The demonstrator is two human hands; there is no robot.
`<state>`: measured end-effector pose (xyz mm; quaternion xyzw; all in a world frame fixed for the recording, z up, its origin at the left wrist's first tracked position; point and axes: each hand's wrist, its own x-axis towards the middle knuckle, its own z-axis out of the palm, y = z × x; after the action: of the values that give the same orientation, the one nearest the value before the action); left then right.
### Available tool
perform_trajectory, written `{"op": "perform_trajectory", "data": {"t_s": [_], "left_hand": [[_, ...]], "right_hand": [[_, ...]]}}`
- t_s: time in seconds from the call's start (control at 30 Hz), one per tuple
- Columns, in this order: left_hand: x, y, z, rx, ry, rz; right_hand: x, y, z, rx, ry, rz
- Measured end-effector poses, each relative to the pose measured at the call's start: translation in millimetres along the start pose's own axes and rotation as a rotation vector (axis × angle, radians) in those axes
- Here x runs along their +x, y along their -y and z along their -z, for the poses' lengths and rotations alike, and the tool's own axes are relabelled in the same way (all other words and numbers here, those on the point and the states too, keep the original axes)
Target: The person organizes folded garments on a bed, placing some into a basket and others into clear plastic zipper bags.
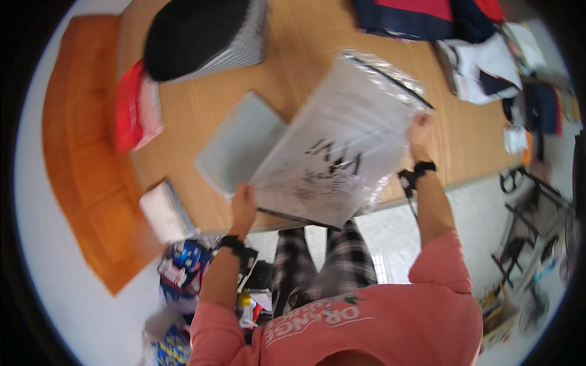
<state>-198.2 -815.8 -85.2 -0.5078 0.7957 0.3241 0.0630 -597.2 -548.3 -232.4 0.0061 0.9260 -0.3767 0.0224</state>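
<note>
A large translucent plastic bag point(320, 151) with black strips along two opposite ends is held up at a tilt above the brown mat. Black printed writing shows on its face. My left hand point(243, 201) pinches its lower left corner, beside the dark strip. On the bag's right edge, close to the upper strip, my right hand point(419, 130) has its grip; the fingers are blurred and partly hidden. Beneath the bag's left side lies a flat pale grey rectangular item point(240, 137), partly covered from view. I cannot tell whether the bag holds anything.
The brown ribbed mat point(284, 55) covers the raised surface before me. A black and grey container point(206, 36), red and pink folded items point(137, 110) and a white stack point(165, 210) lie leftward. Folded clothes point(412, 20) line the far right. A blue backpack point(185, 270) stands below.
</note>
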Motion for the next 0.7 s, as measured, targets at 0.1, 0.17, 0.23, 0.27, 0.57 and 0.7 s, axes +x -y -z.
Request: {"op": "perform_trajectory", "data": {"t_s": [0.1,0.17,0.23,0.27,0.57,0.7], "left_hand": [[4,10,5,-0.149,0.000,0.045],[10,-16,-4,-0.199,0.018,0.002],[20,-38,-22,-0.244,0.070,-0.045],[24,-49,-33,-0.288,0.107,-0.071],[55,-78,-106,0.173,-0.017,-0.335],[91,-75,-131,-0.035,0.029,-0.313]], "right_hand": [[-7,41,3,0.018,-0.140,0.112],[12,42,22,0.033,-0.218,0.092],[35,26,36,0.063,-0.271,0.076],[55,6,49,0.116,-0.230,-0.013],[-27,-12,80,0.446,0.435,-0.804],[-54,-14,58,0.545,0.407,-0.818]]}}
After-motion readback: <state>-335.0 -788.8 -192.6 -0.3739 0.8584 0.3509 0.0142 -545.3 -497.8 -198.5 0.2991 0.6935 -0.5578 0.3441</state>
